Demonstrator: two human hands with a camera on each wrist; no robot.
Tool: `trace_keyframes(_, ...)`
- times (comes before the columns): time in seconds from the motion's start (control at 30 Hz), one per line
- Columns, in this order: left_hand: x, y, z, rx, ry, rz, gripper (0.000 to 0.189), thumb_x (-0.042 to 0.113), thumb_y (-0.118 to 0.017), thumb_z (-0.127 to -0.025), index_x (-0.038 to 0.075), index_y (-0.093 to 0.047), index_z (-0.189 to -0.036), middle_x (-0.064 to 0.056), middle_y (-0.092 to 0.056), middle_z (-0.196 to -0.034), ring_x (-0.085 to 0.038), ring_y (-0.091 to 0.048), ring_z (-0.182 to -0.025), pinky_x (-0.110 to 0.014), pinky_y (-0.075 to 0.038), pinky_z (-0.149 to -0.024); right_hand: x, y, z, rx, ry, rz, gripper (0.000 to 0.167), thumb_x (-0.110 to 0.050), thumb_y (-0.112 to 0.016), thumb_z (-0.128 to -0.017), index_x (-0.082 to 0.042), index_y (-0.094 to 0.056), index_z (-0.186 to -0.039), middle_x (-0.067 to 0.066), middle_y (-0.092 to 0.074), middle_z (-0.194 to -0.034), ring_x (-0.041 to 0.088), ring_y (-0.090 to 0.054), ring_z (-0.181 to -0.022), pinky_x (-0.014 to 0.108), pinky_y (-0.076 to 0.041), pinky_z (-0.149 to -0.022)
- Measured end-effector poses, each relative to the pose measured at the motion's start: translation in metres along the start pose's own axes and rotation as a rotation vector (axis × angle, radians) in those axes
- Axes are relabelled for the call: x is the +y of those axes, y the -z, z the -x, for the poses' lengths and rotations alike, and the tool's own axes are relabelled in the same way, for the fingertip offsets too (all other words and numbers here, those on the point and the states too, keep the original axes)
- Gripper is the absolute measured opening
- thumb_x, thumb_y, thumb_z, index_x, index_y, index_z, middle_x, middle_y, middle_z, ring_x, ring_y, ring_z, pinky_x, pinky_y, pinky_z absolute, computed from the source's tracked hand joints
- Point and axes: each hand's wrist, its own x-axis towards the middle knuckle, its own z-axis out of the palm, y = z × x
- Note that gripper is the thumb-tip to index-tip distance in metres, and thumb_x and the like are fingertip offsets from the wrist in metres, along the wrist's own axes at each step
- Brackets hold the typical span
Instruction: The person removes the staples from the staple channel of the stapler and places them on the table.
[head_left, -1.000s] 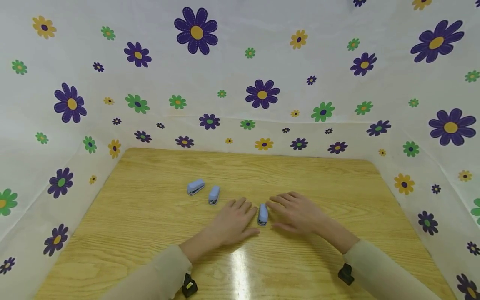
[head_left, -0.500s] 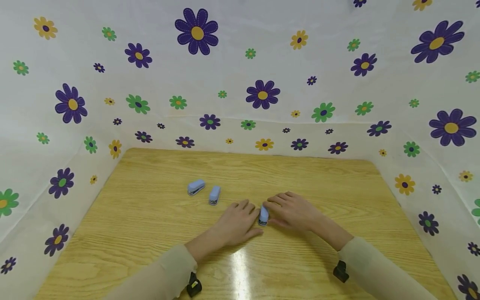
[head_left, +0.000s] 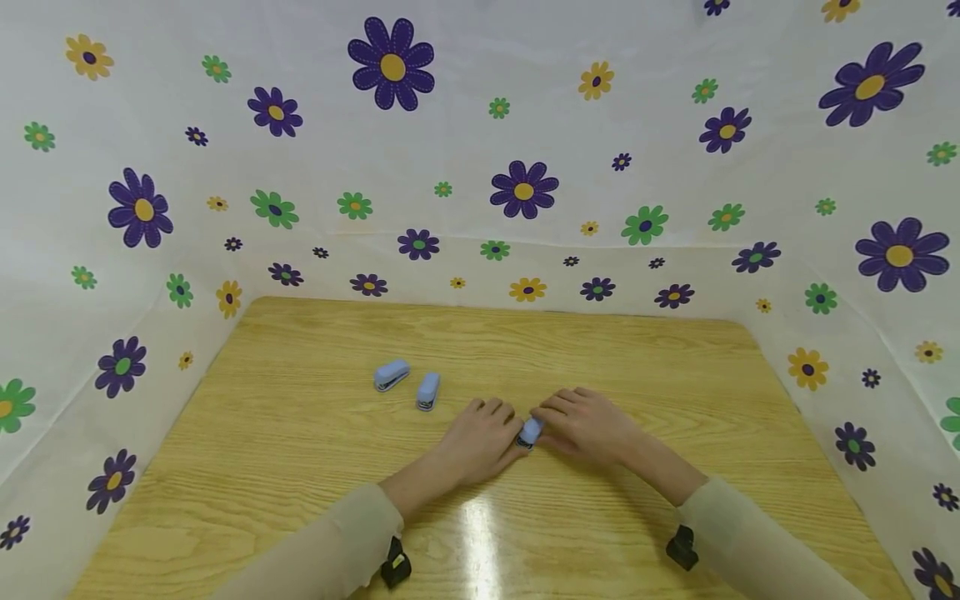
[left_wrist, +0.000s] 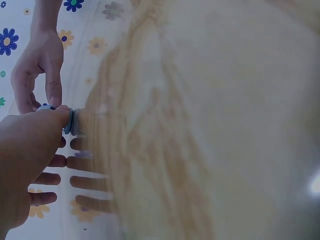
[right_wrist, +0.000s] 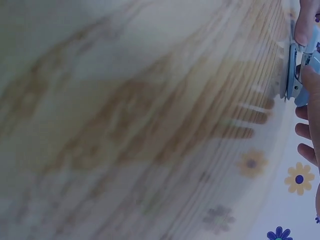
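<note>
A small light-blue stapler (head_left: 529, 432) sits between my two hands near the middle of the wooden table, its front end toward the left hand. My left hand (head_left: 480, 443) pinches that front end between thumb and fingers. At the other end my right hand (head_left: 590, 427) pinches the stapler, its fingers covering the rear. In the left wrist view the left hand (left_wrist: 32, 150) hides most of the stapler (left_wrist: 69, 121). The right wrist view shows the stapler (right_wrist: 292, 72) at the edge, with the right hand's thumb (right_wrist: 312, 79) against its side.
Two more light-blue staplers, one stapler (head_left: 392, 375) farther left and another stapler (head_left: 428, 391) closer to the left hand, rest on the table (head_left: 300, 467). White flower-patterned cloth (head_left: 450, 150) walls the table at the back and both sides.
Both hands have closed in on the nearest stapler and now pinch it. The stapler has turned, its rear swinging right. The other two staplers have not moved.
</note>
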Motion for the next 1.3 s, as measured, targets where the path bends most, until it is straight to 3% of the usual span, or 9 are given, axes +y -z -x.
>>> trace_keyframes(0.23,0.002,-0.007,-0.008,0.041,0.004,0.013,0.042,0.057,-0.048,-0.109,0.023,-0.071,-0.118,0.002,-0.07,-0.117,-0.019,-0.068,-0.11,-0.035,-0.056,-0.094,0.004,-0.003,0.011,0.102,-0.015,-0.038,0.037,-0.031,-0.085,-0.088,-0.013,-0.076,-0.119,-0.001,-0.079,-0.107,0.019,-0.075,-0.1,0.038,-0.062,-0.088)
trace_keyframes(0.5,0.01,-0.003,-0.022,0.055,0.004,0.034,0.041,0.058,-0.052,-0.107,0.022,-0.072,-0.114,0.003,-0.07,-0.111,-0.017,-0.068,-0.104,-0.034,-0.056,-0.09,0.01,-0.003,0.027,0.118,-0.049,-0.032,0.035,-0.032,-0.086,-0.086,-0.013,-0.076,-0.113,-0.001,-0.078,-0.103,0.019,-0.074,-0.096,0.038,-0.062,-0.084)
trace_keyframes(0.83,0.014,-0.012,-0.048,0.032,0.007,0.108,0.038,0.057,-0.052,-0.107,0.024,-0.07,-0.113,0.004,-0.067,-0.112,-0.016,-0.064,-0.102,-0.033,-0.054,-0.09,0.018,0.002,0.046,0.156,-0.096,-0.005,0.034,-0.033,-0.089,-0.082,-0.012,-0.073,-0.104,0.001,-0.076,-0.096,0.02,-0.073,-0.089,0.038,-0.062,-0.078)
trace_keyframes(1.13,0.024,-0.019,-0.072,0.015,-0.013,0.096,0.041,0.059,-0.052,-0.106,0.026,-0.07,-0.121,0.005,-0.067,-0.12,-0.015,-0.064,-0.11,-0.033,-0.053,-0.095,0.026,0.004,0.063,0.187,-0.123,-0.018,0.027,-0.035,-0.078,-0.096,-0.01,-0.073,-0.102,0.002,-0.075,-0.094,0.019,-0.072,-0.085,0.037,-0.062,-0.074)
trace_keyframes(1.3,0.031,-0.02,-0.083,0.012,0.001,0.115,0.041,0.059,-0.053,-0.106,0.026,-0.07,-0.122,0.005,-0.066,-0.119,-0.013,-0.062,-0.108,-0.032,-0.052,-0.093,0.029,0.007,0.072,0.175,-0.155,0.001,0.028,-0.03,-0.086,-0.087,-0.009,-0.073,-0.101,0.002,-0.074,-0.093,0.019,-0.071,-0.082,0.037,-0.061,-0.072)
